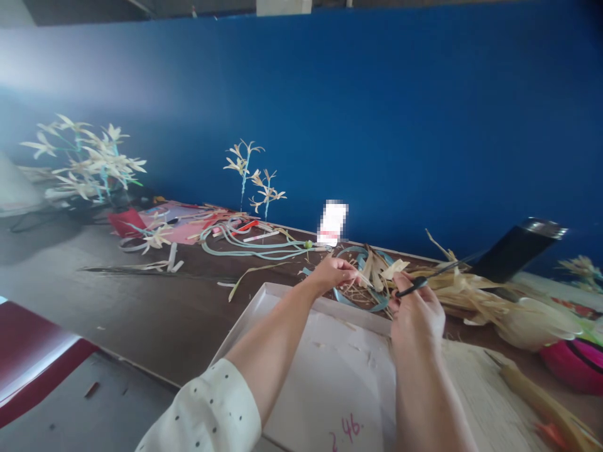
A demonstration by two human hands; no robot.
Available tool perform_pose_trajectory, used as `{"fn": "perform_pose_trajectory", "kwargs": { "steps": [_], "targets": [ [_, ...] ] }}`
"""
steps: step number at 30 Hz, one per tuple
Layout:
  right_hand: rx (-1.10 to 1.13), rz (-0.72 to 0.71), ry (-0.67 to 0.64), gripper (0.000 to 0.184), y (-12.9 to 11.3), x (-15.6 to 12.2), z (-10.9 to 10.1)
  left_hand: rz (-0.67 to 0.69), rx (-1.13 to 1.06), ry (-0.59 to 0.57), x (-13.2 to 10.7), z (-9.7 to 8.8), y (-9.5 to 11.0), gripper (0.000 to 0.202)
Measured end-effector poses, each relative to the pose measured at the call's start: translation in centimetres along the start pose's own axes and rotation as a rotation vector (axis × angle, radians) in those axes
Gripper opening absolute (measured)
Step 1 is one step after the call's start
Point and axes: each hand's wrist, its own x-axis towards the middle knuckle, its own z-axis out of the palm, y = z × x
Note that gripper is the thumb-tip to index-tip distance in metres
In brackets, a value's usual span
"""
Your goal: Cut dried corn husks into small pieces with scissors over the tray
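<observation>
My left hand [333, 276] is closed in a pinch on thin pale strands at the base of a dried-husk flower [374, 271]. My right hand [419, 311] faces it, with thumb and fingers closed at one of the pale petals [394, 270]. A black-handled tool [411, 287] also lies across the right fingers, its thin shaft pointing up and right; its kind is unclear. Below and behind the fingers are a loop of light-blue ribbon [360, 302] and thin straw bits. Both forearms reach over a shallow white box lid [348, 370] marked with pink writing.
Finished husk flowers [103, 160] stand at the left, and two small stems [245, 166] by the blue wall. Pale-blue cords [249, 248] lie mid-table. To the right are a husk bundle [471, 295], a tilted black flask [518, 248] and a bright pink object [572, 364].
</observation>
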Motion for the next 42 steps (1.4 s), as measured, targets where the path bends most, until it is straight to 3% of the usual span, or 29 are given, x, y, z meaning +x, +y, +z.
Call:
{"fn": "perform_pose_trajectory", "kwargs": {
  "steps": [5, 10, 17, 20, 25, 29, 32, 36, 38, 42],
  "targets": [
    [-0.001, -0.004, 0.007, 0.034, 0.0, 0.0, 0.0, -0.027, -0.149, -0.074, -0.1, -0.1, 0.3, 0.036],
    [0.011, 0.004, 0.017, 0.033, 0.0, 0.0, 0.1, -0.058, -0.157, -0.125, -0.5, -0.1, 1.0, 0.045],
    [0.005, 0.0, -0.002, 0.033, 0.2, 0.2, 0.0, -0.004, -0.18, -0.161, -1.2, -0.7, 1.8, 0.037],
    [0.01, 0.0, 0.013, 0.034, 0.1, 0.1, 0.1, -0.036, -0.172, -0.317, -1.8, -1.2, 2.5, 0.033],
    [0.001, 0.003, 0.022, 0.032, 0.0, 0.0, 0.0, -0.183, 0.048, -0.603, -2.5, -2.0, 3.4, 0.027],
    [0.027, 0.01, -0.006, 0.03, -0.1, -0.2, 0.0, -0.227, 0.071, -0.679, -2.6, -2.5, 3.4, 0.034],
    [0.029, 0.007, -0.007, 0.029, -0.2, -0.2, 0.1, -0.188, 0.06, -0.581, -2.3, -2.6, 3.2, 0.036],
    [0.004, 0.0, 0.019, 0.029, -0.2, -0.2, 0.1, -0.018, 0.111, -0.108, -1.4, -2.1, 2.2, 0.033],
    [0.004, 0.001, 0.019, 0.03, -0.1, -0.2, 0.1, 0.008, 0.203, 0.064, -0.8, -1.8, 1.6, 0.033],
    [0.016, -0.007, -0.002, 0.031, 0.0, -0.2, 0.1, 0.115, 0.621, 0.195, -0.4, -1.4, 0.9, 0.033]
  ]
}}
